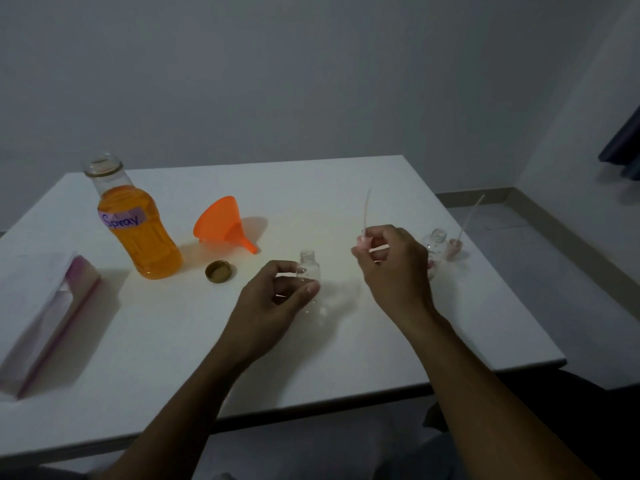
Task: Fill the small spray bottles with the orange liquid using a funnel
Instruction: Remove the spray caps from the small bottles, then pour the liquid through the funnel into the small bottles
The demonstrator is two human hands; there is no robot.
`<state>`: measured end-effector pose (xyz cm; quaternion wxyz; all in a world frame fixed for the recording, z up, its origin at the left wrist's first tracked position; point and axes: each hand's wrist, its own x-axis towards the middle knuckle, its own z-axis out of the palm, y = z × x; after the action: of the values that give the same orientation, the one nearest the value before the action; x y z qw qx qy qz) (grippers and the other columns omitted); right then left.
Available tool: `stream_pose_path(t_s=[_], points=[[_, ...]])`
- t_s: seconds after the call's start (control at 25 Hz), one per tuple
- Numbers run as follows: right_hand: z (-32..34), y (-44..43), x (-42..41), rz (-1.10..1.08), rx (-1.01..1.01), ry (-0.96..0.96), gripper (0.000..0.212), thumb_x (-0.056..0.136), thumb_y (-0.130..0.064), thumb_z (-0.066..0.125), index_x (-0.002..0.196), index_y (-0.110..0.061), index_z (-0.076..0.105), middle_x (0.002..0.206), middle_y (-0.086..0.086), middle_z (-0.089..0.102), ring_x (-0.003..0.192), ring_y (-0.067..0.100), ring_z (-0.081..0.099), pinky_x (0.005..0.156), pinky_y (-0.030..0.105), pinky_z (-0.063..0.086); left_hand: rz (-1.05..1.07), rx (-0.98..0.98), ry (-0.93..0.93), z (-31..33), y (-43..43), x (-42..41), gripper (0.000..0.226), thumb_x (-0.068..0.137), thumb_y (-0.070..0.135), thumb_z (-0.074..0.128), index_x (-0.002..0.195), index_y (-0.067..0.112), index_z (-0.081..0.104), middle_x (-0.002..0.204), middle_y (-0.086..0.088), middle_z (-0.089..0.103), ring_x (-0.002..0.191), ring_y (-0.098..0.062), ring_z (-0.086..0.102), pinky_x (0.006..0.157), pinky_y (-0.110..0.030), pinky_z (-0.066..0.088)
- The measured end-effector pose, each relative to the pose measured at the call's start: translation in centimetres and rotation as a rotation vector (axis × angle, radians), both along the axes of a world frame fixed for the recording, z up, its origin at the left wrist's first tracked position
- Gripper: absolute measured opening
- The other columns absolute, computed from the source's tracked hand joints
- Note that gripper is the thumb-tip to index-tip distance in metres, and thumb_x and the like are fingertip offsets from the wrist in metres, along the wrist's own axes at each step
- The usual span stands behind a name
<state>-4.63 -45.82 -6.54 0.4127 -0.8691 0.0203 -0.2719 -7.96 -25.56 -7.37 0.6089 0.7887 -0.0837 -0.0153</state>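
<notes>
Left hand [277, 292], nearest the camera, is curled around a small clear plastic spray bottle [310, 271] standing upright at tabletop centre, neck open, no liquid visible inside. Right hand [391, 265], at about 3 o'clock from that bottle and raised off the surface, pinches a pink spray-pump cap with a thin dip tube [365, 233] pointing up; the cap is clear of the bottle.

Step in hand, as judged: opening the bottles ahead of filling. Next move calls for setting the pump cap aside, fetching the funnel and seating its spout in the open neck while the left hand steadies the bottle.

At 3 o'clock, beyond the right hand, a second small clear bottle [437, 242] stands open, with another pink pump cap and tube [456, 245] just beside it near the tabletop [346, 358] edge; it could be knocked off.

At 10 o'clock, a gold round screw lid [218, 271] lies upturned. Farther at 11 o'clock, the orange plastic funnel [225, 225] lies on its side. Farthest, at 10 o'clock, the large clear bottle of orange liquid [133, 223], labelled "Spray", stands uncapped, roughly three-quarters full. A pale box with purple trim [48, 317] sits at 9 o'clock, well apart, out of the way.
</notes>
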Motion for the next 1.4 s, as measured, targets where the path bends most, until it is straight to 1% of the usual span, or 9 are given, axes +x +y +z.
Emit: stream_pose_path(t_s=[0.16, 0.32, 0.48, 0.6, 0.76, 0.92, 1.08, 1.24, 1.4], points=[[-1.9, 0.1, 1.5, -0.005, -0.017, 0.057, 0.01, 0.092, -0.022, 0.067, 0.099, -0.015, 0.071, 0.094, 0.002, 0.074, 0.079, 0.014, 0.068, 0.068, 0.032, 0.058, 0.027, 0.07, -0.113, -1.0, -2.5, -0.1, 0.034, 0.082, 0.029, 0.073, 0.11, 0.021, 0.058, 0.106, 0.01, 0.069, 0.091, -0.003, 0.067, 0.081, -0.025, 0.057], [-2.8, -0.3, 2.4, -0.025, -0.012, 0.089, 0.022, 0.095, -0.019, 0.065, 0.115, -0.011, 0.064, 0.097, 0.006, 0.075, 0.073, 0.011, 0.066, 0.058, 0.007, 0.045, 0.031, 0.099, -0.141, -1.8, -3.3, 0.3, 0.036, 0.079, 0.032, 0.076, 0.109, 0.024, 0.058, 0.103, 0.017, 0.067, 0.092, 0.002, 0.065, 0.08, -0.015, 0.053], [-3.3, -0.5, 2.8, -0.022, -0.022, 0.083, 0.029, 0.096, -0.02, 0.064, 0.123, -0.011, 0.058, 0.095, 0.007, 0.076, 0.072, 0.009, 0.065, 0.053, 0.0, 0.039, 0.042, 0.129, -0.178, -2.3, -3.6, 0.4, 0.036, 0.078, 0.035, 0.077, 0.107, 0.027, 0.058, 0.1, 0.021, 0.065, 0.092, 0.004, 0.063, 0.078, -0.01, 0.049], [-3.6, -0.7, 2.7, -0.001, 0.007, 0.062, 0.031, 0.095, -0.019, 0.066, 0.123, -0.009, 0.057, 0.092, 0.007, 0.074, 0.072, 0.012, 0.065, 0.055, 0.0, 0.042, 0.051, 0.164, -0.186, -2.5, -3.7, 0.6, 0.041, 0.077, 0.039, 0.077, 0.111, 0.027, 0.057, 0.102, 0.022, 0.064, 0.092, 0.005, 0.062, 0.079, -0.01, 0.048], [-3.7, -0.7, 1.3, 0.004, 0.046, 0.13, 0.05, 0.089, -0.011, 0.071, 0.134, -0.011, 0.05, 0.106, 0.005, 0.065, 0.086, 0.014, 0.061, 0.058, 0.001, 0.043, -0.002, 0.244, -0.164, -2.9, -3.1, 0.5, 0.058, 0.072, 0.043, 0.079, 0.122, 0.03, 0.053, 0.112, 0.021, 0.061, 0.1, 0.005, 0.059, 0.083, -0.006, 0.045], [-2.4, -0.5, -2.1, 0.018, 0.134, 0.099, 0.042, 0.089, -0.004, 0.068, 0.128, -0.014, 0.058, 0.11, 0.005, 0.069, 0.091, 0.011, 0.065, 0.069, 0.003, 0.047, 0.015, 0.386, -0.169, -2.8, -0.4, -0.6, 0.055, 0.076, 0.041, 0.076, 0.125, 0.036, 0.051, 0.122, 0.016, 0.058, 0.101, -0.001, 0.057, 0.086, -0.018, 0.051], [-0.2, 1.2, -6.5, 0.058, 0.098, -0.133, 0.029, 0.089, 0.0, 0.068, 0.115, -0.011, 0.067, 0.109, -0.002, 0.072, 0.093, 0.002, 0.067, 0.079, 0.003, 0.05, 0.238, 0.414, -0.326, -0.2, 3.5, -2.1, 0.034, 0.083, 0.037, 0.069, 0.115, 0.031, 0.059, 0.104, 0.014, 0.064, 0.086, 0.0, 0.06, 0.067, -0.021, 0.054], [0.8, 5.5, -8.5, 0.206, -0.047, -0.346, 0.022, 0.085, 0.005, 0.07, 0.105, -0.003, 0.071, 0.104, 0.003, 0.073, 0.097, 0.008, 0.068, 0.087, 0.013, 0.053, 0.599, 0.239, -0.404, 2.3, 8.2, -2.1, 0.026, 0.087, 0.027, 0.067, 0.11, 0.026, 0.055, 0.088, 0.013, 0.062, 0.077, -0.002, 0.06, 0.062, -0.024, 0.051], [1.6, 10.6, -6.4, 0.356, 0.006, -0.257, 0.024, 0.086, 0.001, 0.068, 0.107, -0.009, 0.07, 0.105, 0.001, 0.073, 0.095, 0.004, 0.066, 0.085, 0.012, 0.054, 0.877, 0.097, -0.354, 2.0, 11.6, 0.4, 0.045, 0.085, 0.024, 0.069, 0.124, 0.021, 0.048, 0.118, 0.002, 0.052, 0.097, -0.015, 0.055, 0.076, -0.034, 0.053]])
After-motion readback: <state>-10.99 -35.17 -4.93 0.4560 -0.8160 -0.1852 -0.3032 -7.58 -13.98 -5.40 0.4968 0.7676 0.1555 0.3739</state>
